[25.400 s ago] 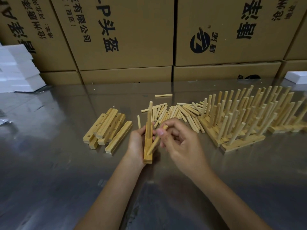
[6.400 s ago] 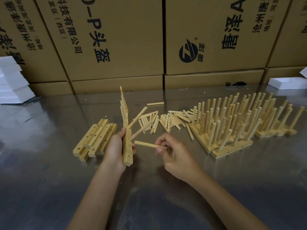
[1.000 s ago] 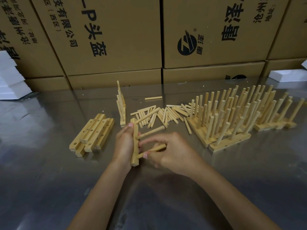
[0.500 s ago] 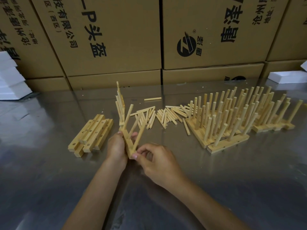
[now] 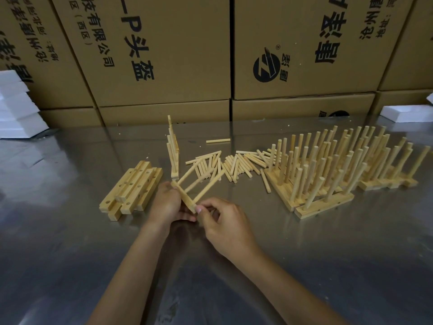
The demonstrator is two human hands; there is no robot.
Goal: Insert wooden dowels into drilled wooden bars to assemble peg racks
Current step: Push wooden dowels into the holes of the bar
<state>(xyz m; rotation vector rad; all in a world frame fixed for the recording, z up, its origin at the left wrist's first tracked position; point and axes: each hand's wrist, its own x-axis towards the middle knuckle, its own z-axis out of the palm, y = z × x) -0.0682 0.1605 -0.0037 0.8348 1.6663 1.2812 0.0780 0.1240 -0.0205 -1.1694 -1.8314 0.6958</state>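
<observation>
Above the counter (image 5: 70, 254), a drilled bar (image 5: 185, 198) bearing three dowels is gripped by the left hand (image 5: 166, 202), its near end pinched by right-hand fingers (image 5: 203, 208); loosely seated dowels could slip out.

Left hand (image 5: 166, 202): grips pale drilled wooden bar (image 5: 185, 197) bearing three round dowels
Right hand (image 5: 226, 225): pinches the bar's near end
Steel tabletop (image 5: 70, 242): loose dowels (image 5: 225, 163)

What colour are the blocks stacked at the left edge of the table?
White; the blocks show best in the head view, the only view.
</observation>
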